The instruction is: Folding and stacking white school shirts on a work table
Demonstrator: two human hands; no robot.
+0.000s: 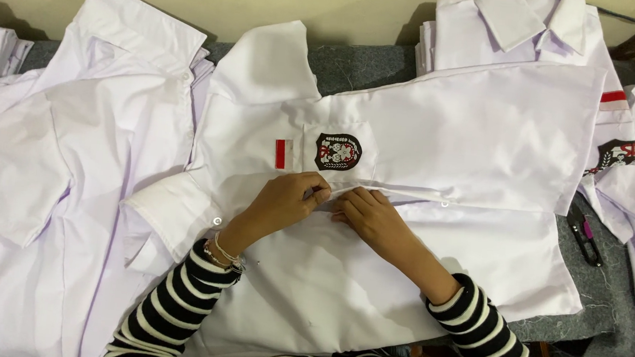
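1. One white shirt (442,135) lies spread flat on the grey table (364,65), directly ahead of the person, its collar to the left and its hem to the right.
2. Both hands meet at the shirt's front edge, just below the dark chest badge (338,151). The left hand (286,199) and the right hand (371,214) have their fingertips pinched on the same bit of cloth, almost touching each other.
3. By the look of it, the step in hand is fastening the front near that badge; whether a button sits between the fingers is hidden.
4. Judging from this, the next move calls for a fine two-handed pinch, one hand keeping the edge taut while the other works, and then a shift right of the badge along the edge, where a small button (444,204) shows.
5. Left of the badge sits a small red patch (281,154).
6. Farther left of the badge lies a pile of white shirts (70,151); farther right, another folded stack (525,29).
7. Well right of the badge, a small pair of snips (583,236) rests on the table.
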